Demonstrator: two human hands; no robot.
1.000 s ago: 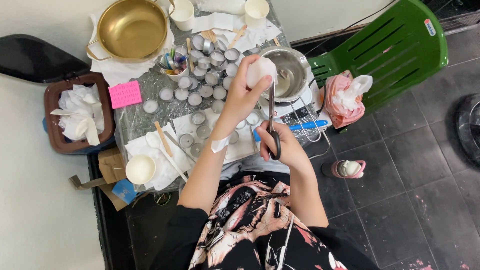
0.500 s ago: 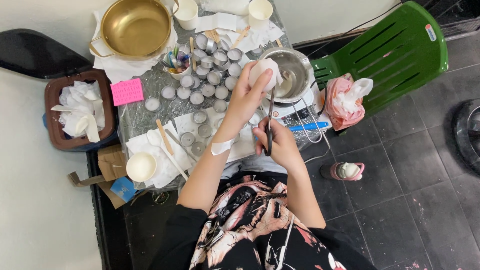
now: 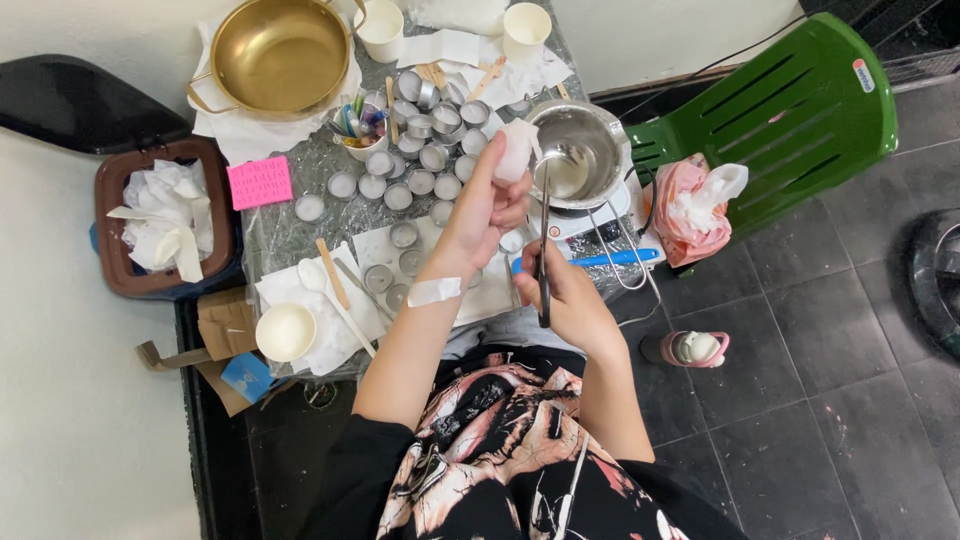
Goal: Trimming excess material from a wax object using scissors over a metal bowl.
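From the head camera, the small table [image 3: 300,170] is crowded edge to edge with tealight cups [image 3: 420,183]. The left hand [image 3: 490,205] pinches a crumpled white tissue wad [image 3: 517,150] beside the steel pot [image 3: 580,150]. The right hand [image 3: 560,295] grips a long metal spoon [image 3: 545,240] reaching into that pot.

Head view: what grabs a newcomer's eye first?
Centre frame, the left hand holds up a white wad while the right hand grips a long metal ladle whose bowl reaches the steel pot. A cluster of small round tins covers the table behind them. The shiny brass pan sits top left, the green chair at right.
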